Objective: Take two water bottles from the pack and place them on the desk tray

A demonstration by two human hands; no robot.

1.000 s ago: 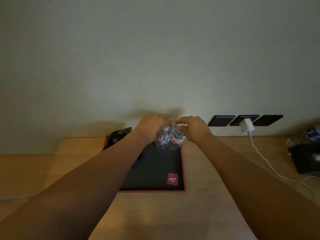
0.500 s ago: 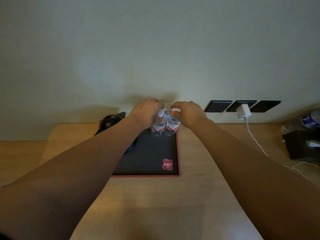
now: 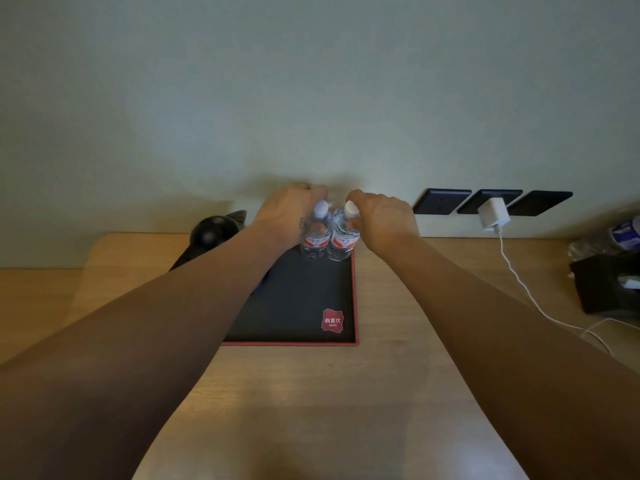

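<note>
Two small clear water bottles with white caps and red labels stand upright side by side at the far right corner of a black desk tray (image 3: 298, 306) with a red rim. My left hand (image 3: 287, 211) wraps the left bottle (image 3: 314, 237) from its left side. My right hand (image 3: 384, 216) holds the right bottle (image 3: 343, 239) near its neck and cap. Both bottles touch the tray and each other.
The tray lies on a wooden desk (image 3: 398, 393) against a pale wall. A black round object (image 3: 211, 230) sits behind the tray's left end. A white charger (image 3: 493, 213) with its cable hangs from black wall sockets. A black box (image 3: 609, 282) and another bottle (image 3: 620, 233) are at far right.
The two bottles stay at the tray's far right corner with both hands on them. My head has shifted a little, so the desk sits differently in view; the caps now show more.
</note>
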